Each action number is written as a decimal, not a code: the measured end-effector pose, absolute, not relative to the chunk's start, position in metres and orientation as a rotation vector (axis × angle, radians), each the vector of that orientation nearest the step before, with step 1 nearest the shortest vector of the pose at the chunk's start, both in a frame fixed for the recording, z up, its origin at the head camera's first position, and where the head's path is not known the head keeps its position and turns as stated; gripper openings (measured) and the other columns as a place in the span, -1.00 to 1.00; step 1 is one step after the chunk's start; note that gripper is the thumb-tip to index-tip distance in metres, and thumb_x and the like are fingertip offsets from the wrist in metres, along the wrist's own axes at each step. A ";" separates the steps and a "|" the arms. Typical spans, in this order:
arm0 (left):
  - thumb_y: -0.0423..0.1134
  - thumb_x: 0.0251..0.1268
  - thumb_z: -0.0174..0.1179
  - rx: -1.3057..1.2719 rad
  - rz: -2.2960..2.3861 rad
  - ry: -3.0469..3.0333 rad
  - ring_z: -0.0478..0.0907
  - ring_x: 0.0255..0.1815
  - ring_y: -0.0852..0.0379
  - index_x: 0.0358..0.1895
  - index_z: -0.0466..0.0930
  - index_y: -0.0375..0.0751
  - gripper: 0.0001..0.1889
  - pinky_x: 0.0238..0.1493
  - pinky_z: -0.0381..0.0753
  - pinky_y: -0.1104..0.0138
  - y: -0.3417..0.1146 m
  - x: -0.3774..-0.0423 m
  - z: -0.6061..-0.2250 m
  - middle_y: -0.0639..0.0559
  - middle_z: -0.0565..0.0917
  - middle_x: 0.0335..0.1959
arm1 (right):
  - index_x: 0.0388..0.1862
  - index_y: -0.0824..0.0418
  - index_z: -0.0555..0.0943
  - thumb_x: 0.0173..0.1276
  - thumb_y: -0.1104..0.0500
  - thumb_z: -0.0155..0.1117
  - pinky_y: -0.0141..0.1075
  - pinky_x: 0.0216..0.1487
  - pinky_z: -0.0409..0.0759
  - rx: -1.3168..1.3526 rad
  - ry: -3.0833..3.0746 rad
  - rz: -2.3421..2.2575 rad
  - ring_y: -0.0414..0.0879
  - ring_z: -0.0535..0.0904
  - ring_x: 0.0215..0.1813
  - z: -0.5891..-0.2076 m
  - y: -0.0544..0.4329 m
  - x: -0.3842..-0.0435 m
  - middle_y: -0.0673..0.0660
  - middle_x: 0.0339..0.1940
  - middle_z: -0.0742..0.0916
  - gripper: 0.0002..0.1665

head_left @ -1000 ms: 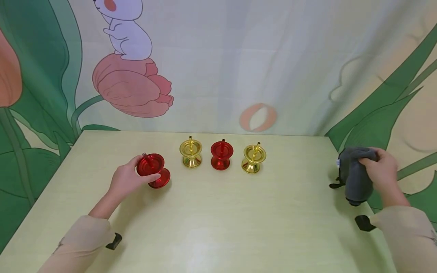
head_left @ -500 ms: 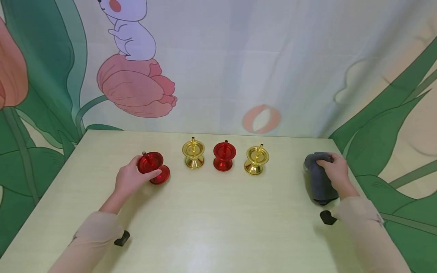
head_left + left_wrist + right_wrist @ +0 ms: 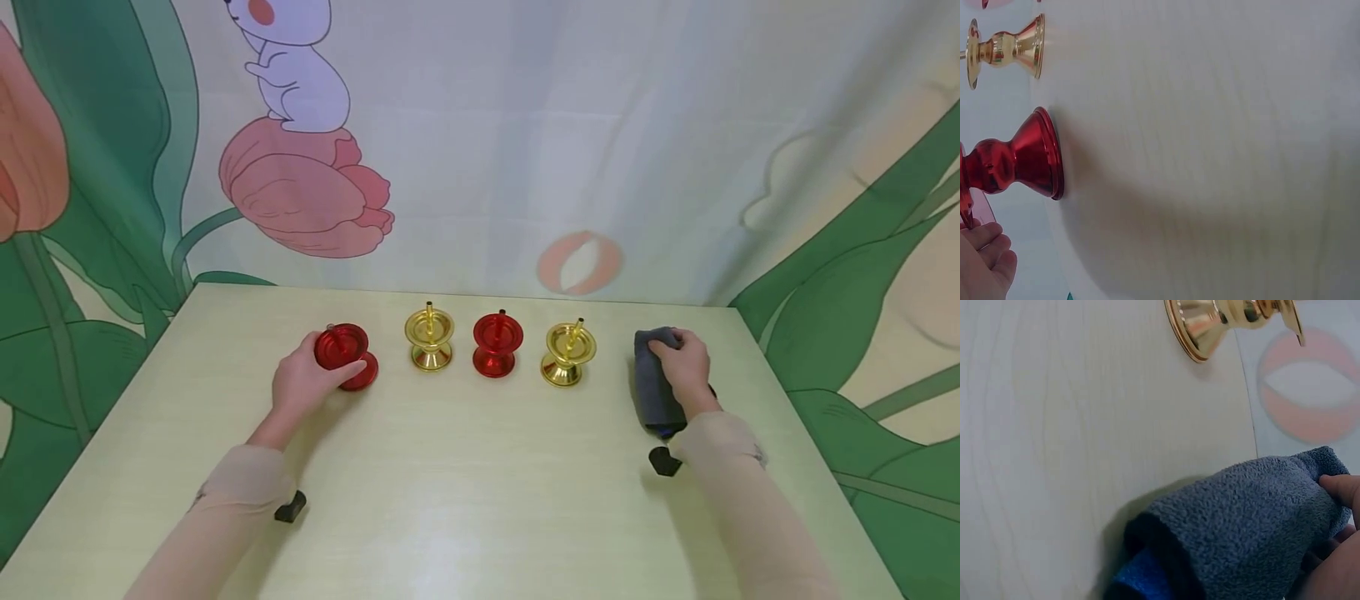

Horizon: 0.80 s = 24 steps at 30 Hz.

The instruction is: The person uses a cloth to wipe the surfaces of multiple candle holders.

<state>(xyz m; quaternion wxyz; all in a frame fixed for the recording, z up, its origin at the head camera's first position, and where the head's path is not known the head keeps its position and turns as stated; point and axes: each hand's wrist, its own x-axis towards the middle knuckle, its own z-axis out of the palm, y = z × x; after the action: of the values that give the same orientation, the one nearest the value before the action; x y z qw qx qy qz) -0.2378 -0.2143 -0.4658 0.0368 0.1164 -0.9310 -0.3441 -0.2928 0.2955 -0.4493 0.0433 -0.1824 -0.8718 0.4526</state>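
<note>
My left hand (image 3: 302,380) grips the upper dish of a shiny red candle holder (image 3: 342,345) at the left of the row. In the left wrist view the holder's flared red foot (image 3: 1038,153) shows close at the tabletop, with fingers (image 3: 988,244) under the dish. My right hand (image 3: 686,367) pinches the top of a soft grey fleecy cloth (image 3: 654,387), which hangs to the right of the row. In the right wrist view, this cloth has black edging and a blue patch (image 3: 1147,575) inside its lower end.
To the right of the held holder stand a gold candle holder (image 3: 430,340), a red one (image 3: 495,343) and another gold one (image 3: 567,354). A printed curtain (image 3: 487,167) rises behind the table's (image 3: 480,500) back edge.
My right hand has carried the grey cloth leftward from the table's right edge, nearer the right-hand gold holder. The left hand's red holder has moved slightly back and stands more upright.
</note>
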 end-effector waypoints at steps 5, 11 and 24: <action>0.28 -0.15 0.20 0.370 -1.065 -2.853 0.34 0.10 -0.15 0.22 0.17 -0.21 -0.11 -0.04 0.48 0.01 -0.208 -0.245 -0.465 -0.18 0.43 0.12 | 0.27 0.28 0.22 0.27 0.06 0.06 -0.02 0.23 0.24 -0.568 -2.696 1.330 0.17 0.26 0.26 -0.454 0.286 -0.294 0.31 0.25 0.37 -0.37; 0.28 -0.14 0.19 0.384 -1.025 -2.881 0.34 0.10 -0.15 0.22 0.16 -0.23 -0.11 -0.04 0.48 0.01 -0.204 -0.254 -0.465 -0.19 0.42 0.12 | 0.26 0.30 0.24 0.28 0.06 0.04 0.00 0.21 0.26 -0.539 -2.718 1.272 0.18 0.28 0.24 -0.461 0.283 -0.295 0.33 0.23 0.38 -0.39; 0.23 -0.06 0.16 0.407 -0.999 -2.944 0.29 0.14 -0.19 0.29 0.05 -0.28 -0.08 -0.03 0.48 -0.02 -0.205 -0.269 -0.461 -0.25 0.35 0.17 | 0.34 0.23 0.09 0.38 0.04 -0.17 0.06 0.24 0.20 -0.383 -2.912 1.133 0.21 0.19 0.30 -0.473 0.280 -0.299 0.33 0.28 0.31 -0.40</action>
<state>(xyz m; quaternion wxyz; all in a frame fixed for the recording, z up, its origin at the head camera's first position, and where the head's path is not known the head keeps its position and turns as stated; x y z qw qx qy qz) -0.2694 -0.2048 -0.4606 0.0029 0.1298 -0.9389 -0.3187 -0.2986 0.2795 -0.4728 -0.0034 -0.1218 -0.9250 0.3599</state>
